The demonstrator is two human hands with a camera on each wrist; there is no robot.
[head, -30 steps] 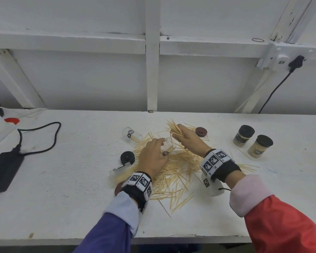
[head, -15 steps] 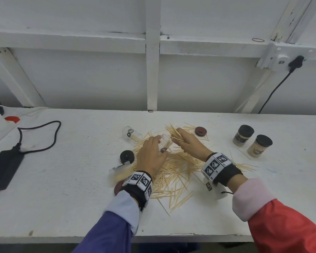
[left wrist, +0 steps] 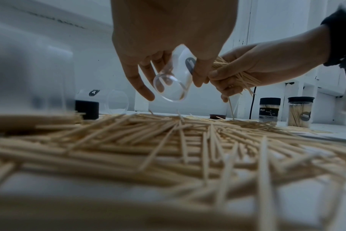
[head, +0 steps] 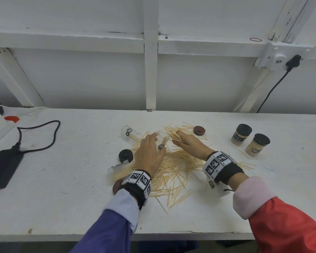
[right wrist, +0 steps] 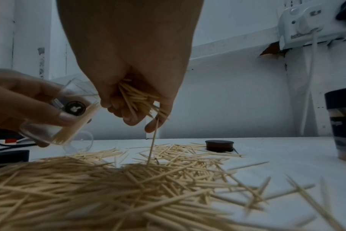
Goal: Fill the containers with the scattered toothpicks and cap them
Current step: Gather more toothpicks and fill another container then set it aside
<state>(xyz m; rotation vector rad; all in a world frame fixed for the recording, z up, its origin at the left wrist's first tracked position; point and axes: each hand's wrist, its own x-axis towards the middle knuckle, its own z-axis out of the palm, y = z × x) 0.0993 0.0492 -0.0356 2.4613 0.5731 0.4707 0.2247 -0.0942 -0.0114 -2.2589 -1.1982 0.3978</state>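
Note:
My left hand [head: 156,144] holds a clear container [head: 162,141] tilted above the toothpick pile [head: 173,167], thumb and fingers around its wall. In the right wrist view this container [right wrist: 59,118] has some toothpicks inside. My right hand [head: 177,137] grips a bundle of toothpicks [right wrist: 136,98] right beside the container's mouth. One toothpick [right wrist: 152,140] hangs from its fingers down to the pile. Two filled, capped containers [head: 241,134] [head: 256,145] stand at the right.
A clear container [head: 130,133] lies behind the pile, another [head: 117,169] lies by my left wrist, and one [head: 217,189] sits under my right wrist. A black cap [head: 125,155] and brown caps [head: 199,130] [head: 117,186] lie around. A power adapter [head: 4,165] with cable lies far left.
Both hands have shifted slightly away from me. The right hand has lowered its toothpick bundle, which stood up before, toward the mouth of the container in the left hand.

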